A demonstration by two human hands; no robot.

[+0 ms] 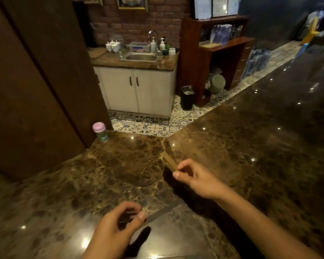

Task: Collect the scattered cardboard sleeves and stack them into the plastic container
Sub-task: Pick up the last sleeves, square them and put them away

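My right hand (196,179) pinches a flat tan cardboard sleeve (169,159) by its near end, held edge-on just above the brown marble counter (251,146). My left hand (118,230) is lower and nearer, its fingers curled around something thin and dark that is blurred; it looks like another flattened sleeve (128,216). No plastic container for the sleeves shows on this counter.
A small jar with a pink lid (100,132) stands at the counter's far left by a dark wooden panel (36,90). Beyond the counter lie a patterned tile floor, a sink cabinet (138,86), a black bin (187,97) and a wooden shelf unit (219,53).
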